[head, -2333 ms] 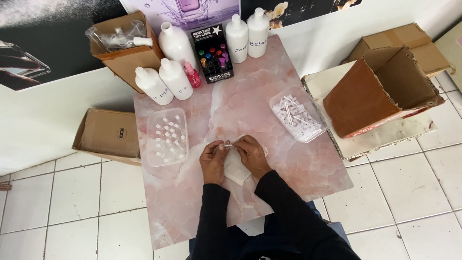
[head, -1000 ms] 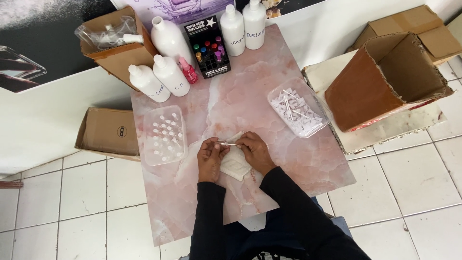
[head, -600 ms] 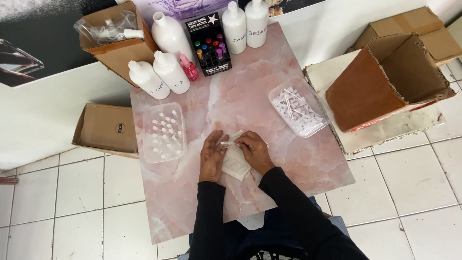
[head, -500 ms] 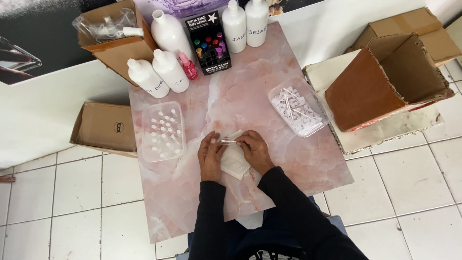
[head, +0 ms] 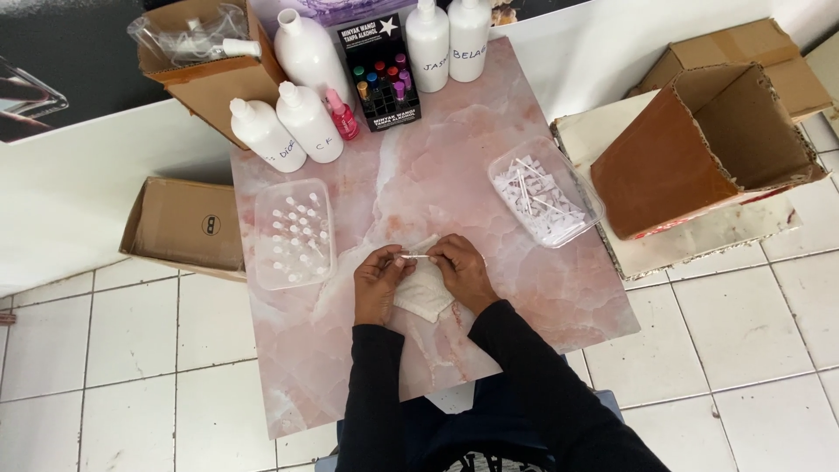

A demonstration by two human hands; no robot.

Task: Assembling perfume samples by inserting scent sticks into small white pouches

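Note:
Over the middle of a pink marble table [head: 437, 166], my left hand [head: 380, 281] and my right hand [head: 463, 273] hold a thin white stick [head: 415, 256] between their fingertips, one hand at each end. Under both hands lies a small clear plastic bag [head: 424, 293], flat on the table. A clear tray [head: 294, 232] of small white-capped vials sits just left of my left hand. Another clear tray [head: 544, 190], filled with white sticks and small plastic pieces, stands to the upper right of my right hand.
Several white bottles [head: 308, 122] and a small pink bottle [head: 342, 114] stand at the table's far side beside a black box of coloured vials [head: 380, 74]. Cardboard boxes sit at the far left [head: 205, 74], on the floor left [head: 185, 225] and open at right [head: 703, 144].
The hands stay together over the bag with the stick between them. The view has shifted slightly.

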